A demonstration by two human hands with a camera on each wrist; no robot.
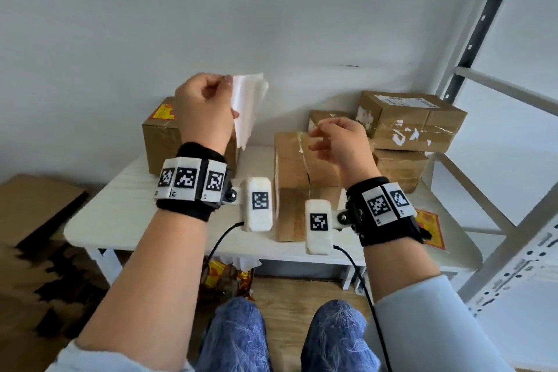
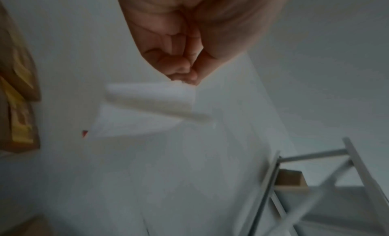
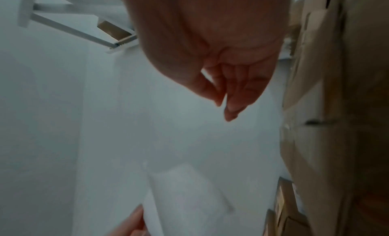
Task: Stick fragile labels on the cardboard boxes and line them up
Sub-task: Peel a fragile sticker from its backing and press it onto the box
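My left hand (image 1: 228, 81) is raised above the table and pinches a white, partly curled sheet of backing paper (image 1: 247, 106) by its top edge. In the left wrist view the left hand's fingers (image 2: 185, 69) close on that sheet (image 2: 147, 106). To the right and lower, my right hand (image 1: 315, 136) hovers over the middle cardboard box (image 1: 296, 178); its thumb and fingertips (image 3: 225, 103) are near each other with nothing visible between them. A box (image 1: 160, 142) at the back left carries a yellow and red label (image 1: 163, 112). A red and yellow label sheet (image 1: 428, 228) lies on the table's right side.
The white table (image 1: 126, 211) stands against a white wall. Two stacked boxes (image 1: 413, 121) and a smaller one (image 1: 326, 119) stand at the back right. A grey metal shelf frame (image 1: 483, 100) rises to the right. Flat cardboard (image 1: 36, 205) lies left; crumpled wrappers (image 1: 226, 276) lie under the table.
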